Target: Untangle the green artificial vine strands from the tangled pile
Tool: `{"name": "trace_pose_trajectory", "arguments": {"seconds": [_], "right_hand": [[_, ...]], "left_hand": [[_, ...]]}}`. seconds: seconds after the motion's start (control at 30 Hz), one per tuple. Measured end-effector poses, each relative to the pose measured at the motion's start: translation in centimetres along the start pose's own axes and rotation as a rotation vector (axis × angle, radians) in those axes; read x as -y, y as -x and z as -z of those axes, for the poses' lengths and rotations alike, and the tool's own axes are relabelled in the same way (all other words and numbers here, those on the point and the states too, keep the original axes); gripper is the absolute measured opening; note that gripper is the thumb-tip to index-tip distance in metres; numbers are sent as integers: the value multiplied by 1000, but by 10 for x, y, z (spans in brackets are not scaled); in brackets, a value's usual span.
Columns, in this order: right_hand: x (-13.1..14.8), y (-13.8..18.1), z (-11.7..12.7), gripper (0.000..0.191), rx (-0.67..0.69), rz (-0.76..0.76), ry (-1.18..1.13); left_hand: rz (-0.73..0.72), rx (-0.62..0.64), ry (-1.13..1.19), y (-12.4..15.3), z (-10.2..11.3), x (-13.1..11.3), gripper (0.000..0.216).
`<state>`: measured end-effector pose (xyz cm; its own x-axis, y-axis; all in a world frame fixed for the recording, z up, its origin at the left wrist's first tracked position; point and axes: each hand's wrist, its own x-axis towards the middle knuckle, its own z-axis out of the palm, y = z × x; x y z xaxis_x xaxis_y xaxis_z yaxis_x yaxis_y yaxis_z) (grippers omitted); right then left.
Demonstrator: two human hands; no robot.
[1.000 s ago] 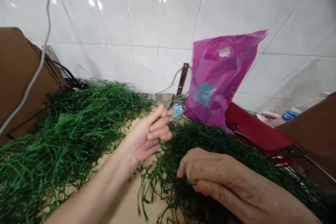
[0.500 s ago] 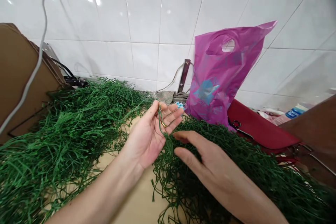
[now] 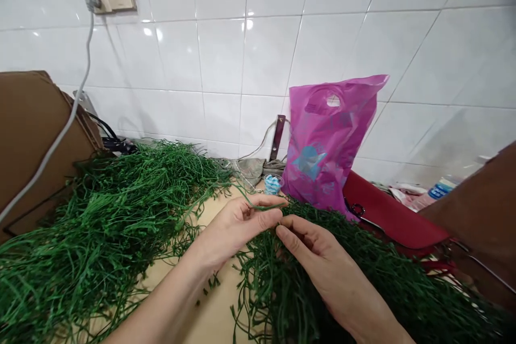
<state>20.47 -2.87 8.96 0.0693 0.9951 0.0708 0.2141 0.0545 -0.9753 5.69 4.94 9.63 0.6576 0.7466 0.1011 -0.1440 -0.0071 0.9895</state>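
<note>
My left hand (image 3: 237, 226) is closed around a thin green cord (image 3: 264, 207), which lies along its index finger and trails off to the back left. Thumb and fingertips of my right hand (image 3: 330, 258) are pinched together, touching the left fingertips; what sits in that pinch is too small to make out. Beneath and beside the right hand spreads a dark pile of green cords (image 3: 298, 301). Another heap of green cords (image 3: 121, 209), many with knotted ends, covers the left side. Just beyond my hands stands a small clear cup (image 3: 273, 185) with blue-and-white pieces in it.
Behind stands a purple plastic bag (image 3: 322, 145) against the tiled wall (image 3: 221, 54). A red bag (image 3: 395, 220) lies to the right. At left are a cardboard box (image 3: 44, 134) and a hanging grey cable (image 3: 76, 102). Part of the tan table (image 3: 201, 312) shows below.
My left hand has turned from palm up with spread fingers to closed on the cord. My right hand has moved in to meet it, fingertips now together. The view has tilted up.
</note>
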Motion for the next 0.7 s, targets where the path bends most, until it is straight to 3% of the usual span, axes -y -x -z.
{"name": "trace_pose_trajectory", "arguments": {"seconds": [0.17,0.3,0.53,0.7], "right_hand": [[2,2,12,24,29,-27,-15],[3,4,25,29,111,-71,-17],[1,1,40,23,-58,60,163],[1,4,53,27,-197,103,464]], "left_hand": [[-136,-75,-274,-3,3,0,20],[-186,-177,-259,-4,8,-7,19],[-186,-268,-92,-7,17,-5,17],[-190,-236,-140,-6,14,-8,18]]}}
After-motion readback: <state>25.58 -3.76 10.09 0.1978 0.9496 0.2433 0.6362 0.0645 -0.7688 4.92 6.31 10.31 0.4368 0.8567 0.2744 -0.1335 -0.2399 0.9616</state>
